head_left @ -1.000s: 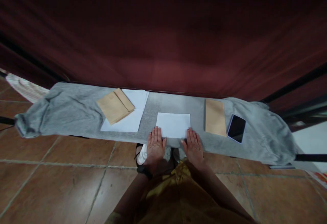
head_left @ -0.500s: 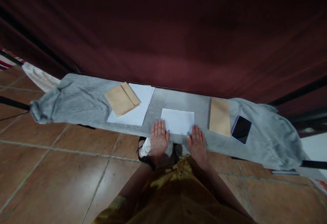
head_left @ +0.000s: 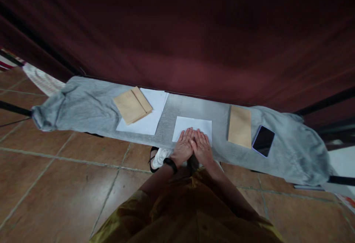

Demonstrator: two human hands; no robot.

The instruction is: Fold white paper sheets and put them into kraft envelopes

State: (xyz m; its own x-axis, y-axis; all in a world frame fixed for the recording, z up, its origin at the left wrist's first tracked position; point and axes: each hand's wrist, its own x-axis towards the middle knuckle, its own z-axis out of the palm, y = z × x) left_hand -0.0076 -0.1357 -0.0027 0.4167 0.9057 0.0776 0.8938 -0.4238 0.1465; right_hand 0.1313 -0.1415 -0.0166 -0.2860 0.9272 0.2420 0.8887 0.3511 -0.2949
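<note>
A white sheet of paper (head_left: 193, 123), apparently folded, lies on a long narrow surface covered with grey cloth (head_left: 183, 104). Flat on its near part rests my left hand (head_left: 183, 146), fingers stretched forward; a dark band circles that wrist. My right hand (head_left: 202, 147) lies close beside it, also flat on the paper, with the fingertips of both hands almost meeting in the middle. The hands cover the sheet's near edge. To the right of the paper is a brown envelope (head_left: 240, 126).
Several brown envelopes (head_left: 131, 106) sit on larger white sheets (head_left: 146, 124) at the left. A phone with a dark screen (head_left: 263, 141) lies right of the single envelope. Behind the surface hangs a dark red curtain (head_left: 177, 61). The floor (head_left: 69, 184) is tiled.
Both hands have moved inward from the left and right near corners of the paper to its middle. The paper, envelopes and phone have kept their places.
</note>
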